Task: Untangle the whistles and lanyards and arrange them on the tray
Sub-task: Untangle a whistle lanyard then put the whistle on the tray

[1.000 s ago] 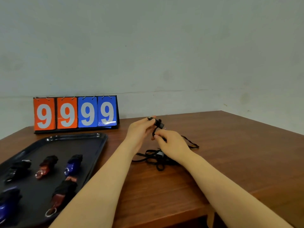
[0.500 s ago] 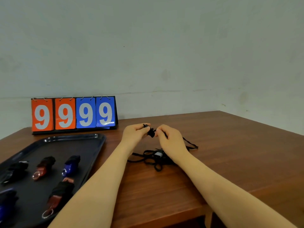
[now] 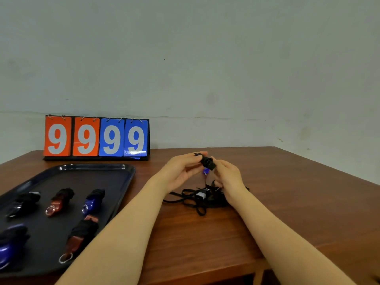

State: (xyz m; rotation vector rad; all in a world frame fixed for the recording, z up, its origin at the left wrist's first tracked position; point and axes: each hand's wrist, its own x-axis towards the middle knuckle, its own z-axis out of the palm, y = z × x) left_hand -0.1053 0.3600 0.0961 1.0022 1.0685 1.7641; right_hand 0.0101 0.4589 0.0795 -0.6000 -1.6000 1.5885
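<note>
Pinching a small black lanyard bundle [image 3: 207,162] above the table [image 3: 287,202]: left hand [image 3: 181,173] and right hand [image 3: 228,177] each grasp an end. Long axis runs left-far to right-near, tilted down rightward. Blue whistle [image 3: 205,171] hangs just beneath. Loose tangle [image 3: 197,199] lies below, right of the tray [image 3: 123,182].

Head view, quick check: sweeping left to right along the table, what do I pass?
Dark tray with wrapped whistles → left hand → black bundle pinched between both hands → right hand, with the tangled lanyards lying on the table below the hands.
</note>
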